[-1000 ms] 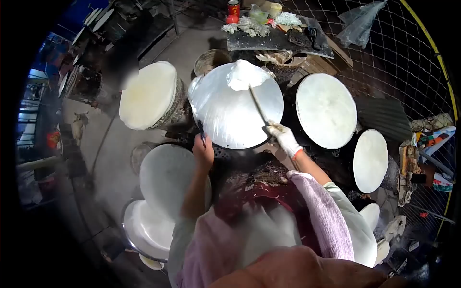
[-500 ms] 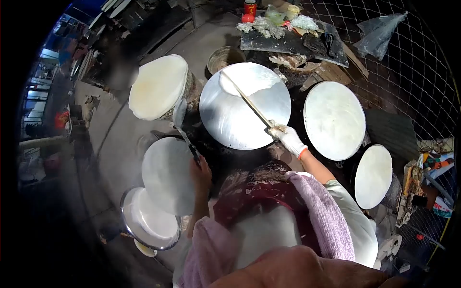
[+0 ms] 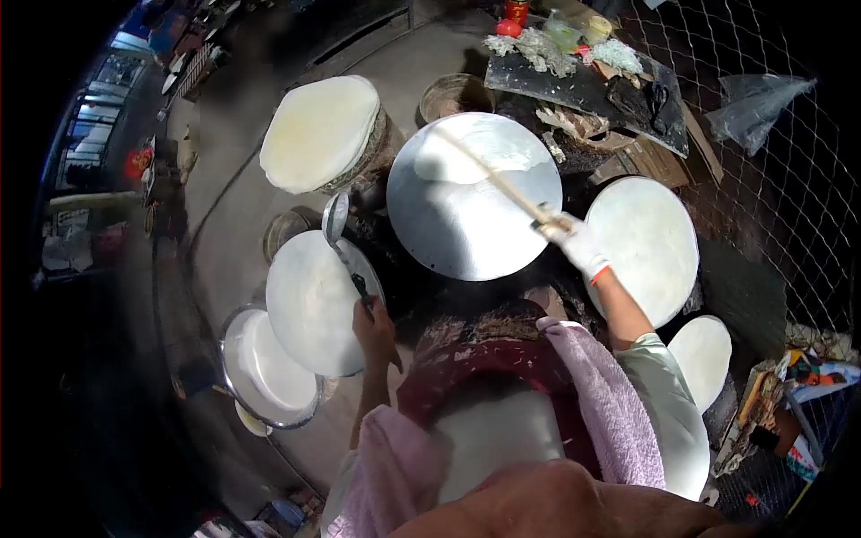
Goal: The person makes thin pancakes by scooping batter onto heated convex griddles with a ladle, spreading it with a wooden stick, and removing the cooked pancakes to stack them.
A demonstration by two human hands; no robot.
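Observation:
My left hand (image 3: 374,332), bare, is closed round the dark handle of a ladle (image 3: 335,218). The ladle's metal bowl is raised near the upper edge of a pale round griddle (image 3: 314,314) on the left. My right hand (image 3: 565,235) wears a white glove and grips a thin wooden stick (image 3: 493,176). That stick reaches across the central round metal griddle (image 3: 448,238), its far end over a wet white patch of batter (image 3: 511,160) on the upper part. The stick is slightly blurred, so I cannot tell whether it touches the batter.
Below the left griddle stands a metal basin (image 3: 269,377) holding white liquid. Stacked pale round sheets (image 3: 323,130) rest on a stand at upper left. Two more white-covered rounds, one large (image 3: 641,260) and one smaller (image 3: 701,359), lie right. A cluttered board (image 3: 574,94) and wire netting stand behind.
The view has shifted, so the griddles sit differently in the frame. My right hand has moved right with the stick. The ladle stays raised in my left hand, now held more upright.

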